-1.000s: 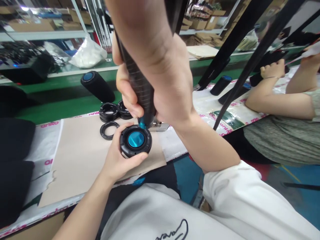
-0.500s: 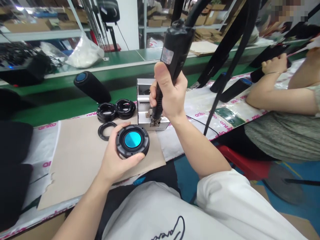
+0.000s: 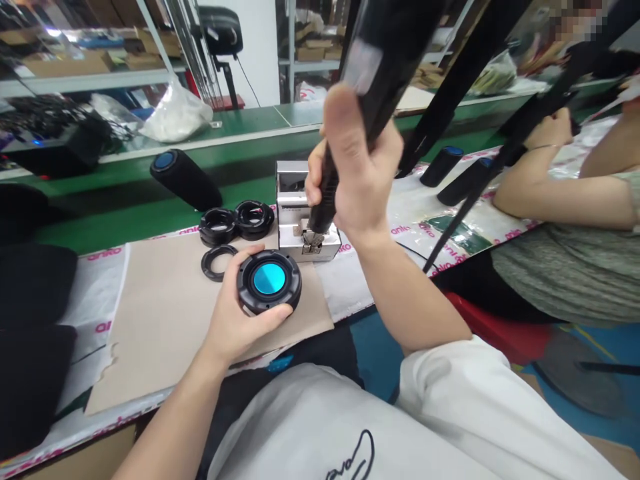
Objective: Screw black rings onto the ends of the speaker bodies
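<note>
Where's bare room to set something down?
Bare tan card lies left of the left hand, below the loose black ring. Crowded: behind the hand, where stacked black rings meet the silver screw feeder under the right hand.

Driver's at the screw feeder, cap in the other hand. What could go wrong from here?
The left hand grips the black speaker end cap around its edge, so it could slip onto the cardboard sheet. The electric screwdriver in the right hand is down in the silver screw feeder; it might pick up a screw badly. The loose black ring could get knocked.
</note>
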Motion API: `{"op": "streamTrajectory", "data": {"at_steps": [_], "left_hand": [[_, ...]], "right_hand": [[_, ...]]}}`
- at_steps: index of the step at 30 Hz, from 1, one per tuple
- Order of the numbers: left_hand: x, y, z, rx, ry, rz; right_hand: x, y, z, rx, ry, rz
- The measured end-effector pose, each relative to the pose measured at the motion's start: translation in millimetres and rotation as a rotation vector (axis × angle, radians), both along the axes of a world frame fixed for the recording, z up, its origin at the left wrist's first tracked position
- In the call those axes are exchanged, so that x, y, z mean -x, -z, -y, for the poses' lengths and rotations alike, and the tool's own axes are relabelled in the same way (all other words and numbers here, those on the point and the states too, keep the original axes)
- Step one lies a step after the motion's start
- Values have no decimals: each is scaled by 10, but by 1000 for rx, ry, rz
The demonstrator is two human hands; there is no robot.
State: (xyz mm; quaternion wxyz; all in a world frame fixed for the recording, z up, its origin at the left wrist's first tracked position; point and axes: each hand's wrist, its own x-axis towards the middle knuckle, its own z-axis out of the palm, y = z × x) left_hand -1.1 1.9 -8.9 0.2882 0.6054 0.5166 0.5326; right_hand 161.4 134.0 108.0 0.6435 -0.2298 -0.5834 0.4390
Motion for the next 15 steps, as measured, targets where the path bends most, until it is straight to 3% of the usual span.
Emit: {"op": "streamTrajectory", "data": {"at_steps": [5, 12, 15], "left_hand": [[-5, -8, -13, 3, 1, -11], [-8, -6, -10, 4, 4, 8], [-10, -1, 0, 9, 7, 3]], "right_hand": [[168, 329, -122, 34, 13, -62], [56, 548, -153, 106, -88, -64], [10, 583, -165, 97, -70, -112]]}}
